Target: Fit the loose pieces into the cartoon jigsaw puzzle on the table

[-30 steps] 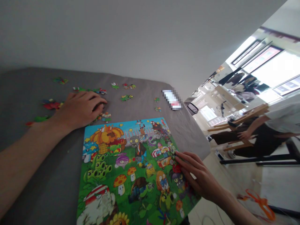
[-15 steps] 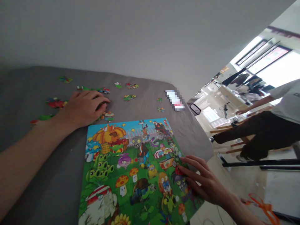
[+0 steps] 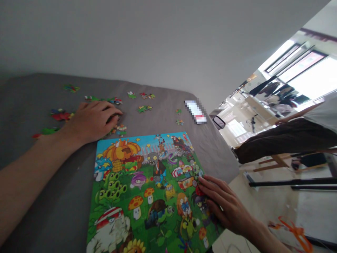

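A colourful cartoon picture board (image 3: 163,189), with a pumpkin, mushrooms and zombies on it, lies on the grey-covered table. My right hand (image 3: 223,202) rests on its right edge, fingers stretched out over the picture, gripping nothing. Beyond the board's upper left corner, my left hand (image 3: 96,117) is palm down on the table among jigsaw pieces. Its fingers are loosely bent and apart, with a gap beside the thumb, and no piece shows in them. Some pieces (image 3: 120,130) peek out beside the thumb; a red and green group (image 3: 61,115) lies left of the hand. What is under the palm is hidden.
More jigsaw pieces (image 3: 144,109) are scattered towards the back of the table. A phone (image 3: 195,111) with a blurred screen lies near the table's right edge. The wall (image 3: 147,45) rises behind. Off to the right, a person (image 3: 284,137) stands near wooden furniture.
My right hand has shifted slightly left along the board's edge, its fingers lying closer together. My left hand stays almost in place. The person at the right has changed stance.
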Tool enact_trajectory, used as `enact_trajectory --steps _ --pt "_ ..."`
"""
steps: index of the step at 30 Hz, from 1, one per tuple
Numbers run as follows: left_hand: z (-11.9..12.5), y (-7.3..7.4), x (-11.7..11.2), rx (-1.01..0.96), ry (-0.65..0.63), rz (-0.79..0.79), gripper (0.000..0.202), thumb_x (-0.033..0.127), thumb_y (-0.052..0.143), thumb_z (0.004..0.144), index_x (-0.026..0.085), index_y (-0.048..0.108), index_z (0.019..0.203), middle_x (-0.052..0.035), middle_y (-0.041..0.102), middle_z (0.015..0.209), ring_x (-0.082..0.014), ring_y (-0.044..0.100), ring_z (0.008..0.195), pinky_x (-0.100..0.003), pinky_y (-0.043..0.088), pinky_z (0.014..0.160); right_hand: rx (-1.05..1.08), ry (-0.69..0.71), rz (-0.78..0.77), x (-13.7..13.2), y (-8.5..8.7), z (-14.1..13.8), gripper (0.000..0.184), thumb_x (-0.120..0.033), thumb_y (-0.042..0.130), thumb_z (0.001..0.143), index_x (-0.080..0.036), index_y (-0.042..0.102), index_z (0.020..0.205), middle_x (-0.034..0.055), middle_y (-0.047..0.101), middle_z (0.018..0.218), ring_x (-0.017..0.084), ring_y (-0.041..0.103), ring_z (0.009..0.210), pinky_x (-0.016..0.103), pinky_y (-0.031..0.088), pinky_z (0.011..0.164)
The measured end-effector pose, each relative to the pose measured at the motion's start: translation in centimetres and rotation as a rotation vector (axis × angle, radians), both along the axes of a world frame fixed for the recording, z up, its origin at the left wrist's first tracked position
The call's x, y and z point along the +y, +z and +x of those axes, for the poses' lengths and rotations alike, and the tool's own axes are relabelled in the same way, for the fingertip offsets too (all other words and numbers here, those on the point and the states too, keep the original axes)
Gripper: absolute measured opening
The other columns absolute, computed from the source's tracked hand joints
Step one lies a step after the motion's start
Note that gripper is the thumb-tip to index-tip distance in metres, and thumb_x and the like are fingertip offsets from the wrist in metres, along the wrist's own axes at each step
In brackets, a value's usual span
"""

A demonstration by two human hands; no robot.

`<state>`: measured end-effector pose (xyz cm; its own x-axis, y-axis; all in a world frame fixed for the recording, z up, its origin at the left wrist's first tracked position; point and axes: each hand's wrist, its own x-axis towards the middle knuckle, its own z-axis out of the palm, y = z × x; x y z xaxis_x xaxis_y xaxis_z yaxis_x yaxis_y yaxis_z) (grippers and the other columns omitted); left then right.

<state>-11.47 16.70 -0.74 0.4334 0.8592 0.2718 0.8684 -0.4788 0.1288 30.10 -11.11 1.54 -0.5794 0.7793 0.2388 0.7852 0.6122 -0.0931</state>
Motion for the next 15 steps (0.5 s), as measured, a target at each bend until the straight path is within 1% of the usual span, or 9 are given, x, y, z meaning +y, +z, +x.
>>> enact_trajectory --steps 4,9,12,15 --pt "0.0 0.0 0.0 0.001 0.0 -0.001 0.049 0.039 0.034 0.101 0.017 0.071 0.124 -0.0137 0.065 0.133 -0.0367 0.057 0.123 -0.059 0.04 0.106 0.008 -0.01 0.012 0.1 -0.2 0.3 0.036 -0.016 0.05 0.103 -0.016 0.062 0.138 0.0109 0.068 0.14 0.022 0.057 0.136 0.037 0.056 0.106" --pt "0.0 -0.1 -0.1 -0.005 0.006 0.003 0.048 0.039 0.034 0.101 0.017 0.071 0.124 -0.0136 0.065 0.132 -0.0363 0.057 0.122 -0.059 0.041 0.106 -0.027 -0.014 -0.025 0.1 -0.3 0.7 0.045 -0.02 0.05 0.104 -0.014 0.053 0.148 0.0105 0.066 0.143 0.022 0.054 0.139 0.037 0.053 0.111" --pt "0.0 -0.1 -0.1 -0.006 0.012 0.005 0.047 0.038 0.035 0.101 0.018 0.071 0.124 -0.0131 0.064 0.132 -0.0346 0.057 0.123 -0.058 0.04 0.107 -0.036 -0.001 -0.042 0.3 -0.2 1.0 0.045 -0.02 0.051 0.104 -0.015 0.054 0.148 0.0102 0.065 0.145 0.022 0.053 0.141 0.037 0.052 0.112" --pt "0.1 -0.2 -0.1 0.004 0.01 0.011 0.047 0.038 0.035 0.101 0.019 0.071 0.123 -0.0123 0.065 0.131 -0.0343 0.057 0.122 -0.057 0.04 0.107 -0.027 0.035 -0.047 0.7 -0.1 1.3 0.043 -0.02 0.05 0.104 -0.015 0.055 0.147 0.0107 0.065 0.145 0.021 0.053 0.142 0.036 0.052 0.113"
